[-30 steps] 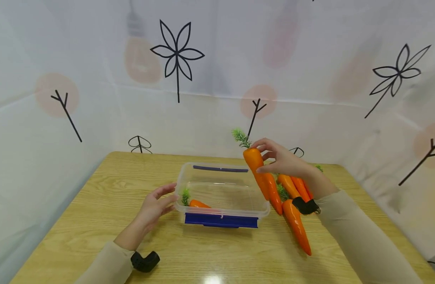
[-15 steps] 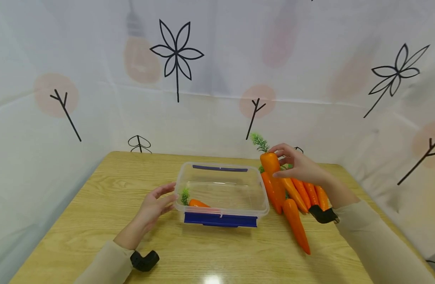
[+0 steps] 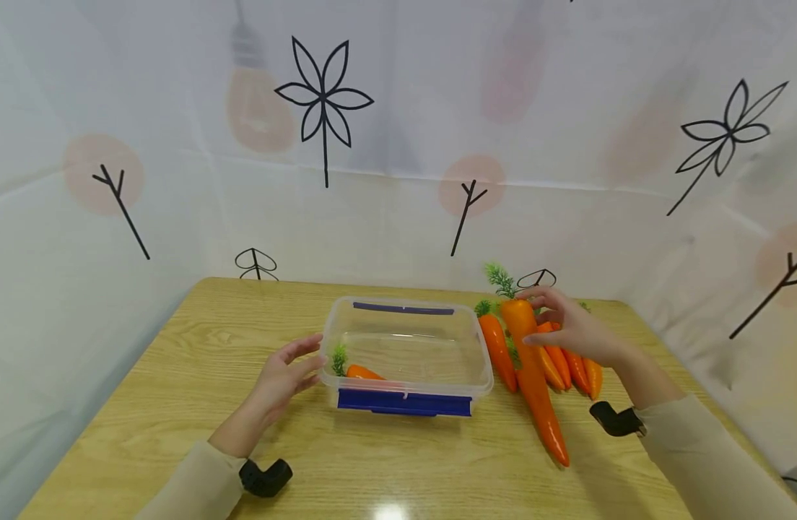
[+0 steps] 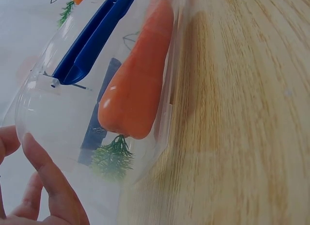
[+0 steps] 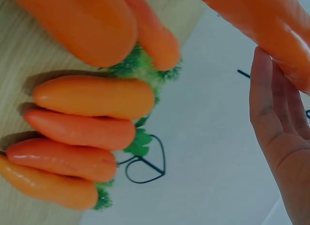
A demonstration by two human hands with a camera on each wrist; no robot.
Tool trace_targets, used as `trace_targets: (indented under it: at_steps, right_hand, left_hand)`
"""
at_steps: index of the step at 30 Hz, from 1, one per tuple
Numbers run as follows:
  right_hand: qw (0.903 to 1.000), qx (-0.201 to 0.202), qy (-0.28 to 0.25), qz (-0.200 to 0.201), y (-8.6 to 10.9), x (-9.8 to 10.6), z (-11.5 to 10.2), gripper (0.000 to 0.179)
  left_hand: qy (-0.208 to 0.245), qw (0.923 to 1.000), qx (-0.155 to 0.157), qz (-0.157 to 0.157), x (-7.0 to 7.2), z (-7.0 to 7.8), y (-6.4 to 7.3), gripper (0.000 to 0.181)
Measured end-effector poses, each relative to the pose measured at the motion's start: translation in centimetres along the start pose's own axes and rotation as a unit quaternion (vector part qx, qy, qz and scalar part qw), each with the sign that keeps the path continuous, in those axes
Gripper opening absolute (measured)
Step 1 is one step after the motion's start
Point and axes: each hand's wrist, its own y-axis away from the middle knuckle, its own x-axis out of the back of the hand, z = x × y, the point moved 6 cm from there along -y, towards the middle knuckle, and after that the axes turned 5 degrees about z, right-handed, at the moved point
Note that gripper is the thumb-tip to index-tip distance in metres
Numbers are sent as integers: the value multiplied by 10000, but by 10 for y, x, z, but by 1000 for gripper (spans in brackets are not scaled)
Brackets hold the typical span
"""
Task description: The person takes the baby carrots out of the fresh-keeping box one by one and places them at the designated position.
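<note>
My right hand [image 3: 570,328] holds an orange carrot [image 3: 519,321] with a feathery green top, fingers and thumb at its thick end. This carrot [image 5: 271,26] slants across the upper right corner of the right wrist view. In the head view it overlaps another carrot [image 3: 549,430] lying on the table, so where its tip ends is hard to tell. My left hand [image 3: 284,375] touches the left rim of a clear plastic box [image 3: 408,386] with blue clips, fingertips against its outside. Inside the box, near the front wall, lies one carrot [image 4: 138,84].
Right of the box lies a carrot [image 3: 499,350]. Several more carrots [image 5: 92,96] lie side by side farther right on the wooden table [image 3: 242,318]. A white patterned cloth [image 3: 385,231] hangs behind the table.
My right hand has moved right and down with the carrot, away from the box's right rim to above the loose carrots. The left hand and the box have stayed in place.
</note>
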Motion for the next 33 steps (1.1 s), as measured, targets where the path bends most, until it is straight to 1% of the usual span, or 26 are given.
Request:
trace_targets:
  at_steps: [5, 8, 11, 14, 18, 21, 33]
  right_hand:
    - [9990, -125, 394, 152, 13, 4, 13, 62]
    - [9984, -154, 492, 229, 20, 6, 20, 64]
    - [9990, -156, 346, 242, 26, 6, 26, 64]
    - [9988, -319, 254, 280, 33, 7, 34, 62]
    - [9973, -541, 372, 341, 41, 8, 44, 62]
    - [9965, -622, 425, 372, 47, 7, 51, 63]
    - [9955, -851, 47, 416, 69, 3, 79, 64]
  left_hand:
    - [-17, 10000, 0, 11, 0, 0, 0, 48]
    - [-2, 10000, 3, 22, 0, -1, 0, 48]
    - [21, 10000, 19, 36, 0, -1, 0, 48]
    - [29, 10000, 18, 31, 0, -1, 0, 48]
    - [38, 10000, 4, 22, 0, -1, 0, 48]
    - [44, 10000, 10, 37, 0, -1, 0, 48]
    - [-10, 10000, 3, 45, -1, 1, 0, 48]
